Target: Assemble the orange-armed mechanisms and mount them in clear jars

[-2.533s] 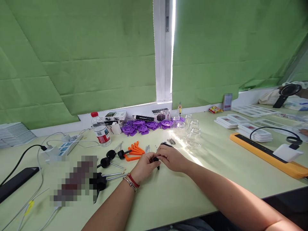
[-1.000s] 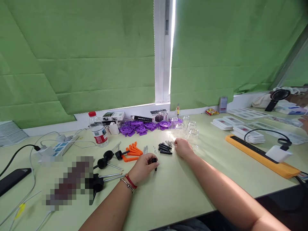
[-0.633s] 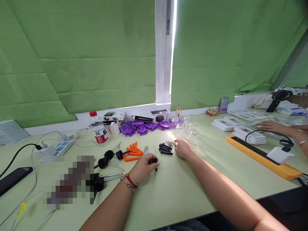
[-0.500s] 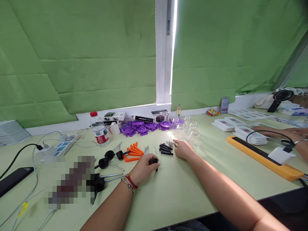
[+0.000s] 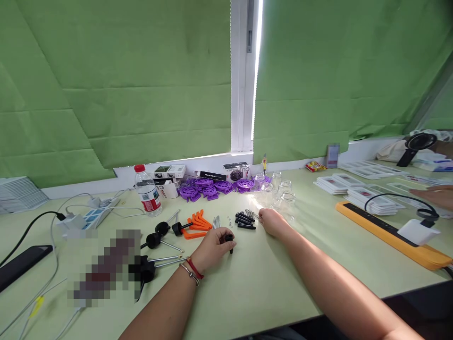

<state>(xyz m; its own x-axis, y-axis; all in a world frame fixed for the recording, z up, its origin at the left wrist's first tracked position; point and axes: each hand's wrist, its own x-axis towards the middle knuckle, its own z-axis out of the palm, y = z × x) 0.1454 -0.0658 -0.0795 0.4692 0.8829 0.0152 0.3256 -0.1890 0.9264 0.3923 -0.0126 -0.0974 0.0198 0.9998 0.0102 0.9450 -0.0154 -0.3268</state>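
My left hand (image 5: 216, 246), with a red cord and a metal bracelet at the wrist, is closed on a small black cylindrical part (image 5: 230, 248). My right hand (image 5: 272, 221) is closed at the right edge of a pile of metal springs (image 5: 250, 214); its fingertips touch the springs, and what they pinch is too small to make out. Between my hands lie several black tubes (image 5: 244, 221). Tiny clear pieces (image 5: 230, 221) are scattered left of the tubes. Thin metal rods (image 5: 216, 222) and orange angled parts (image 5: 198, 223) lie behind my left hand.
Purple parts (image 5: 208, 189), small boxes and glass jars (image 5: 287, 200) stand at the back. A bottle (image 5: 147, 193) and black knobs with metal rods (image 5: 153, 240) are on the left. An orange power strip (image 5: 389, 233), white card stacks (image 5: 371, 200) and another person's hand are on the right.
My right hand has moved slightly at the springs, and its fingers have drawn together. My left hand still holds the black part. The other person's hand at the right has shifted.
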